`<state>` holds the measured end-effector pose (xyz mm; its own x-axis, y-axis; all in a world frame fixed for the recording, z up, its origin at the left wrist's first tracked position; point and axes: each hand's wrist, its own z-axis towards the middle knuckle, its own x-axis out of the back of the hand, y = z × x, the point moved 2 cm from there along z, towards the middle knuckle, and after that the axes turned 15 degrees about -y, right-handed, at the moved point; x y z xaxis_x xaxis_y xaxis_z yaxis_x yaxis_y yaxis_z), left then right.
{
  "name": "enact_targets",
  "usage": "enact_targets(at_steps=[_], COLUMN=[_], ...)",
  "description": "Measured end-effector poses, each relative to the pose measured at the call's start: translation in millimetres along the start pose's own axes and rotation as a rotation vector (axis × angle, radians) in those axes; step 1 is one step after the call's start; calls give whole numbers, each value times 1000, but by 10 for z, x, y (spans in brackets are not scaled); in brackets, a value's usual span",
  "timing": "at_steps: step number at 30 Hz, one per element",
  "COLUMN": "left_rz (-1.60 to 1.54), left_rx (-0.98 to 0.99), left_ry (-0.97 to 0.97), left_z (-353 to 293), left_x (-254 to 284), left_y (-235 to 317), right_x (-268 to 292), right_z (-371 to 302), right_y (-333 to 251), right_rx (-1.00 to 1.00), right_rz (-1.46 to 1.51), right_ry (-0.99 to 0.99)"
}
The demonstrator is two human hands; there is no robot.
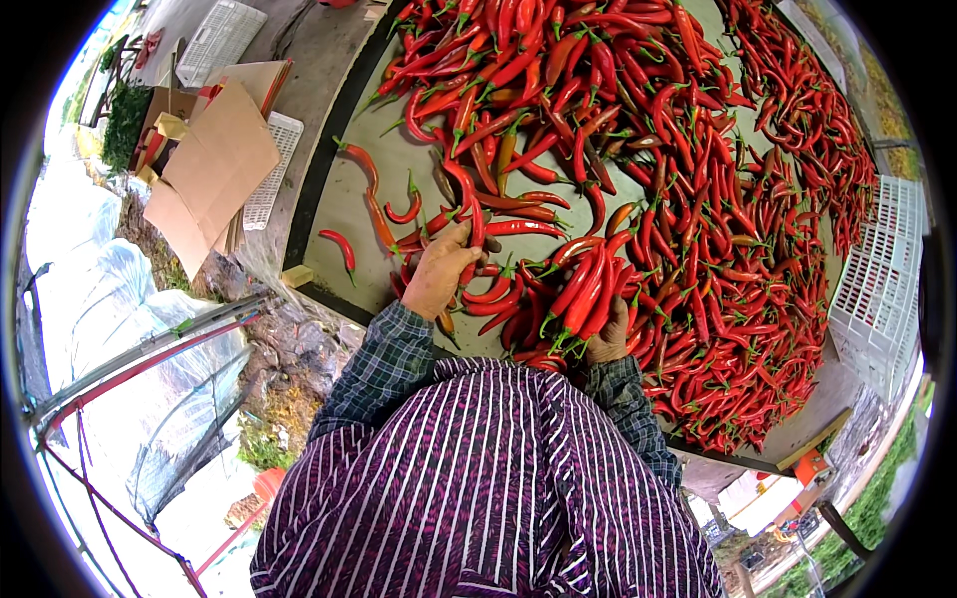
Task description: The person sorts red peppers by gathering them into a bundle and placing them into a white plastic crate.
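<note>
Long red chili peppers (698, 229) with green stems lie in a big heap on a pale, dark-edged table (334, 229). My left hand (439, 274) is closed round a long, curved red chili pepper (465, 189) that points away from me. Close to my body, my right hand (609, 337) holds a bunch of chili peppers (586, 291), stems toward me. Its fingers are partly hidden by the bunch. Between and around my hands lie more peppers, and a small loose one (340, 251) rests near the table's left edge.
Flattened cardboard (219, 164) and a white plastic crate (274, 169) stand beyond the table's left side. Another white crate (219, 42) is farther back. At the right edge stands a white slatted crate (877, 289). Clear plastic sheeting (110, 299) and metal rails lie at the left.
</note>
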<state>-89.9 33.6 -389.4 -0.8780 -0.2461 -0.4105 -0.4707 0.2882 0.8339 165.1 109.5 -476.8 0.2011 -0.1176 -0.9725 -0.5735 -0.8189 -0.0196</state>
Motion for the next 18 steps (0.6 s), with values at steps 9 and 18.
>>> enact_targets(at_steps=[9,18], left_rz=[-216,-63], left_rx=[17,78], left_ry=[159,64], left_z=[33,-73], left_x=[14,182], left_y=[16,-190], right_x=[-57,36], right_z=[42,32], right_y=[13,22], right_rx=[-15,30], right_rz=[8,-8], right_ry=[-39,-3])
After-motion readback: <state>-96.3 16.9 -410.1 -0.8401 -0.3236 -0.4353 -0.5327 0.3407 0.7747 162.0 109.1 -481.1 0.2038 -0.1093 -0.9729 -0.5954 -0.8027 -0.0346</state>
